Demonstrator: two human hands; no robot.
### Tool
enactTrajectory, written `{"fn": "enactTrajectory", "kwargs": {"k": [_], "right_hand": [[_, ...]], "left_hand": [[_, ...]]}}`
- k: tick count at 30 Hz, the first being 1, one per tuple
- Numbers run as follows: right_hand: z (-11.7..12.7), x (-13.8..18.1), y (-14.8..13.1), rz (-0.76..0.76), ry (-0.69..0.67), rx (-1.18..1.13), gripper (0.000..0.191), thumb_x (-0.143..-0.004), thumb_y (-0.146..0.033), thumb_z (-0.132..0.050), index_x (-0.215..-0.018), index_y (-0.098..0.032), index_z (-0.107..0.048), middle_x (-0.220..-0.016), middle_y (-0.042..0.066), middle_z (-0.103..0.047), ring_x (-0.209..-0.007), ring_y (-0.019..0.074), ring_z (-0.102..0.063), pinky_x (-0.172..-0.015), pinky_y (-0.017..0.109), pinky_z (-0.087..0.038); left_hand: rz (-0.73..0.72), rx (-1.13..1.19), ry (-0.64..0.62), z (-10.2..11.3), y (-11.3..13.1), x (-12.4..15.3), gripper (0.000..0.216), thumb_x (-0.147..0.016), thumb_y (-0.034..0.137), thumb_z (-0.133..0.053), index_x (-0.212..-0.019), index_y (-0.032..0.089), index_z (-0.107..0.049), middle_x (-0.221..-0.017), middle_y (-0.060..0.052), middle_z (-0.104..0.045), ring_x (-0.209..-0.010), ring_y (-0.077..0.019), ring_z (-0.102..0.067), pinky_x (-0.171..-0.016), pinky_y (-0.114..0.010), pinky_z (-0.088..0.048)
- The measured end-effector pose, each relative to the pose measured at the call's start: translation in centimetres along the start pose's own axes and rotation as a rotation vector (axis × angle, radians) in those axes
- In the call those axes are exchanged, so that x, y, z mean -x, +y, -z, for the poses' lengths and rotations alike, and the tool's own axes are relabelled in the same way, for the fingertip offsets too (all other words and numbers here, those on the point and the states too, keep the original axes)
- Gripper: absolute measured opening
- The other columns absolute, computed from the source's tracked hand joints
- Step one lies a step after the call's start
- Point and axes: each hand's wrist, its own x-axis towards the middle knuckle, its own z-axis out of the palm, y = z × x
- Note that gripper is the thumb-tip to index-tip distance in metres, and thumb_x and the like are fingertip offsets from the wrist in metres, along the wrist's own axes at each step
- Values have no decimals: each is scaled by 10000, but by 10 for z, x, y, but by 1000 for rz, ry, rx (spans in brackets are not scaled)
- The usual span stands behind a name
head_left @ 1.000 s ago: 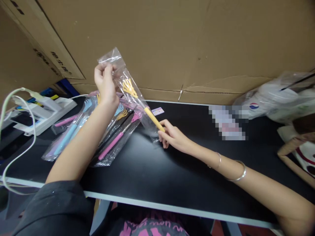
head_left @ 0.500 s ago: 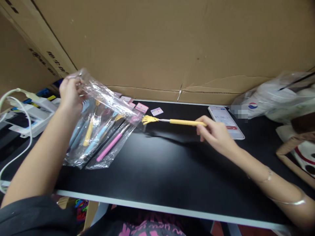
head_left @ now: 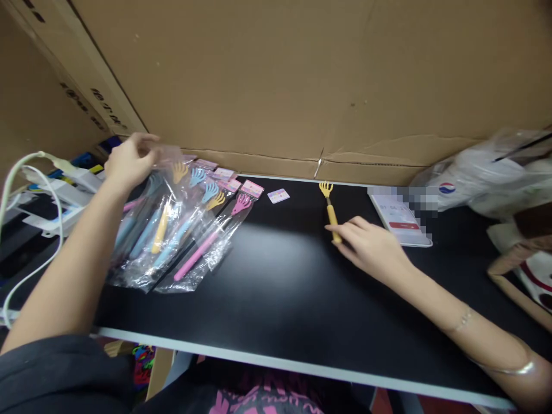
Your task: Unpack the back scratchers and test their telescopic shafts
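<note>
A yellow back scratcher (head_left: 331, 214) has its claw head pointing toward the cardboard wall, and its short handle ends at my right hand (head_left: 373, 244). The fingers of that hand close on the handle's lower end. At the left, my left hand (head_left: 129, 162) is curled at the upper end of a clear plastic bag (head_left: 168, 154), pinching it; the exact contact is blurred. Beneath and beside the bag lie several packaged back scratchers, including a pink one (head_left: 196, 256), a yellow one (head_left: 160, 230) and a blue one (head_left: 172, 244).
A small printed card (head_left: 278, 196) lies near the table's back edge. At the right are a phone (head_left: 403, 218) and plastic-wrapped cups (head_left: 470, 178). White cables (head_left: 60, 230) and white boxes (head_left: 64, 198) crowd the left. Cardboard (head_left: 276, 80) walls the back.
The yellow back scratcher has turned from lying sideways to pointing away from me, and looks shorter. My left hand has lowered the clear bag leftward, uncovering the packaged scratchers' heads.
</note>
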Motion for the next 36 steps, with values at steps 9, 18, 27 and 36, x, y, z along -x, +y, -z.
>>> {"fn": "enactTrajectory", "kwargs": {"k": [9, 18, 27, 36], "right_hand": [[-1, -42, -36, 160, -117, -112, 220, -907, -333, -521, -1005, -188, -655, -917, 77, -658, -894, 195, -566, -708, 299, -368], [-26, -117, -36, 16, 15, -307, 192, -902, -256, -494, -1005, -181, -637, -964, 79, -684, -939, 210, -541, -733, 313, -379], [-65, -174, -2, -152, -77, -1060, 371, -829, -273, -574, -1180, -170, -516, -1048, 77, -679, -944, 168, -611, -830, 324, -474], [-59, -156, 7, -131, -215, -1333, 254, -731, -355, -680, -796, -183, -505, -699, -17, -589, -633, 101, -547, -547, 230, -463]], "left_hand": [[-481, -251, -168, 14, 73, 79, 537, -910, 577, -321, -1151, 197, -614, -1162, -115, -604, -1130, -304, -480, -937, -411, -389], [-589, -178, -197, -47, 122, 73, 601, -809, 650, -501, -1087, 133, -630, -1202, -189, -588, -1174, -371, -463, -981, -492, -316], [-624, 256, -371, -46, 135, 70, 271, -842, 350, -564, -1061, 193, -536, -915, -51, -670, -893, -238, -601, -786, -323, -402], [-678, 464, -523, -46, 133, 73, 310, -859, 392, -545, -1111, 212, -565, -696, 17, -580, -598, -139, -497, -574, -234, -311]]}}
